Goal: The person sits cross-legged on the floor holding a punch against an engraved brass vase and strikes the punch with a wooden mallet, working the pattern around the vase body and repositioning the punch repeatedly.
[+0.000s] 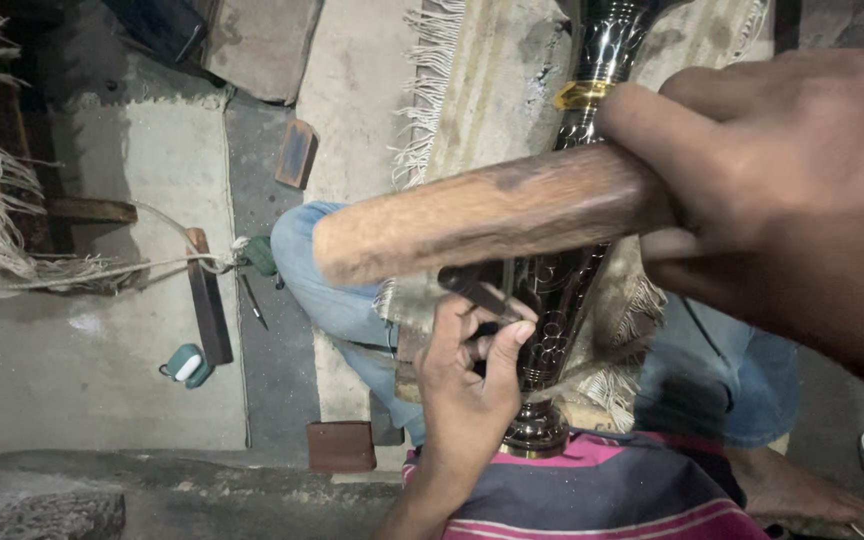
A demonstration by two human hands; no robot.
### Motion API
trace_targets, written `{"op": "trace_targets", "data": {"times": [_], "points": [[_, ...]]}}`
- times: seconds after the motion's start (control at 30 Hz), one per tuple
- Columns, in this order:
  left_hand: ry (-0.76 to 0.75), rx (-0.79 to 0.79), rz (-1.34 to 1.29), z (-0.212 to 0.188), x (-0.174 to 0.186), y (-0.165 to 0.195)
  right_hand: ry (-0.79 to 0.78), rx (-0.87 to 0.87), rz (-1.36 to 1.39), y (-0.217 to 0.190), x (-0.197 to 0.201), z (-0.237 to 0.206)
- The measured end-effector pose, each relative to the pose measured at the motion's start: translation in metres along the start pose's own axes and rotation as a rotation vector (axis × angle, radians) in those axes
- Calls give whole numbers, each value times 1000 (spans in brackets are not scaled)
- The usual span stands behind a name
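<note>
The right hand (782,190) is closed around a wooden mallet (482,215), fingers wrapped fully about its thin end; the thick rounded end points left and hangs above the work. The left hand (467,385) pinches a slim metal chisel (480,295) between thumb and fingertips, its tip set against the dark engraved metal vase (562,290). The vase lies lengthwise across the person's lap, base near the striped cloth (602,490), neck with a gold band (580,95) pointing far, resting on a fringed mat (492,90).

Hazards, as judged from this position:

1. Missed strike. The mallet head hangs close over the left thumb and knuckles. A blow landing off the chisel's end would hit the fingers.
2. Chisel skid. The vase wall is curved and polished. If the chisel is held at a shallow angle, the tip may slide and score the finished pattern.
3. Vase roll. The vase appears steadied only by the knees (322,260) and the left hand. A sideways blow could turn it and spoil the line.
4. Dim lighting makes the tip placement hard to verify.

Loose tools lie on the floor (82,380) to the left, well apart from the work.
</note>
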State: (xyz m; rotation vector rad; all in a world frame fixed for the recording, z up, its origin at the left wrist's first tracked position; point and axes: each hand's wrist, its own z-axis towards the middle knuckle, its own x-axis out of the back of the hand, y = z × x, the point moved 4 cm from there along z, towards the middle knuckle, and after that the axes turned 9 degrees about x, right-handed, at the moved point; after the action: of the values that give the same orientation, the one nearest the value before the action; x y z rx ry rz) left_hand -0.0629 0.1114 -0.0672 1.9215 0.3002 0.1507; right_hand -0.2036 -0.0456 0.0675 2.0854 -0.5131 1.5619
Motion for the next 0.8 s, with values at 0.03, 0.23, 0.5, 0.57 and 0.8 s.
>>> {"op": "trace_targets", "data": {"times": [0.03, 0.23, 0.5, 0.57, 0.8], "points": [[1, 7, -3, 1, 0, 0, -25, -9, -18, -1, 2, 1], [2, 46, -74, 2, -1, 0, 7, 55, -86, -17, 36, 28], [30, -94, 43, -1, -1, 6, -150, 198, -112, -17, 23, 42], [15, -68, 39, -2, -2, 6, -129, 160, -9, -9, 12, 38], [-12, -253, 292, -1, 2, 24, -77, 135, 308, 19, -8, 14]]}}
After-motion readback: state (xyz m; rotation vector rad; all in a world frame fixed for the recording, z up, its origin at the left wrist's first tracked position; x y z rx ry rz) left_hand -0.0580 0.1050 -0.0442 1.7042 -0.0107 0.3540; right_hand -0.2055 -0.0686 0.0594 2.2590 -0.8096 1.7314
